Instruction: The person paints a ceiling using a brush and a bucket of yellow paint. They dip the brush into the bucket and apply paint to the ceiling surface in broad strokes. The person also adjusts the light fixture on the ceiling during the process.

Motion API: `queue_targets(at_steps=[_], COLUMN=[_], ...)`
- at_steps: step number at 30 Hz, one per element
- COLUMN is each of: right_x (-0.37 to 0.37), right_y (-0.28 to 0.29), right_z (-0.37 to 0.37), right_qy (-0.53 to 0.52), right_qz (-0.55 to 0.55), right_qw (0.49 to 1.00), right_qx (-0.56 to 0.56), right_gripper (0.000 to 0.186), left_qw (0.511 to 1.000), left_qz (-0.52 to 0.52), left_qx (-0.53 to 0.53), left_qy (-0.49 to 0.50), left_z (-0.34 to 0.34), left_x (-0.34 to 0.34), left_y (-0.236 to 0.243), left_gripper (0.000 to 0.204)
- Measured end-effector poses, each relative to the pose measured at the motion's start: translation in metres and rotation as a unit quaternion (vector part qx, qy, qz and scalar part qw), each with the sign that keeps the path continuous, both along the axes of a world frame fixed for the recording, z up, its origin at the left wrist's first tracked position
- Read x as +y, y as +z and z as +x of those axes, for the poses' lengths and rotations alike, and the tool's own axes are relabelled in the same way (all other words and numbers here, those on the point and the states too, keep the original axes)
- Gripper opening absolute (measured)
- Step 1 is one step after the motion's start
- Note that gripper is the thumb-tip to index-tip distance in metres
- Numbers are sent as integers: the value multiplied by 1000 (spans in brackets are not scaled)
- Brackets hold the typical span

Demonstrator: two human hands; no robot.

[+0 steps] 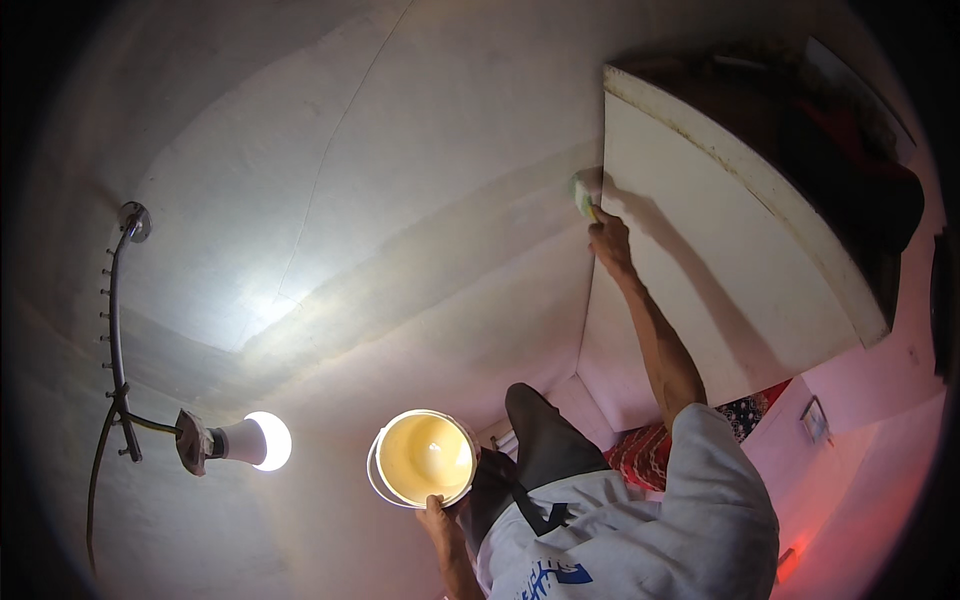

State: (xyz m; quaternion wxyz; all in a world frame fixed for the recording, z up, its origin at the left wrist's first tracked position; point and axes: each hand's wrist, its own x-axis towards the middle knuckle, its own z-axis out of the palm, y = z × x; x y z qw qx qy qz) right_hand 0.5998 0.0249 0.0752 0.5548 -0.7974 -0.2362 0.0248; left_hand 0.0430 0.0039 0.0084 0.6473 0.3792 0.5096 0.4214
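My right arm reaches far out, and its hand (611, 243) grips the handle of a paintbrush (582, 195). The pale, greenish-white head of the brush rests against the grey wall (400, 150), close to the corner by a white panel. A darker, damp-looking band (450, 225) runs across the wall to the left of the brush. Lower down, my left hand (434, 512) clasps the rim of a white bucket (422, 413) with a thin white handle. Yellowish paint or a similar liquid shines inside the bucket, which is tilted so that its opening shows.
A lit bulb (268, 441) in a white holder hangs by a cable from a metal hook rail (117, 310) on the left. At the right, the white panel (700, 250) carries dark items on top. Below it lie red patterned fabric (640, 455) and pink walls (880, 400).
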Motion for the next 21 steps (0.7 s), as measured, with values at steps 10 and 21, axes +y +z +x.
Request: queue_targets(at_steps=[10, 21], right_x=[36, -22], right_y=[8, 29], right_z=[-100, 31], right_qy=[172, 23], right_qz=[-54, -54], right_qw=[976, 998], right_qx=[-124, -11], right_gripper=[46, 48], left_qw=[1000, 1000], left_qz=[0, -6], left_qx=[8, 4], left_qy=[11, -4], left_z=[3, -5], left_x=[-2, 2], left_y=[7, -6], left_gripper=[41, 46])
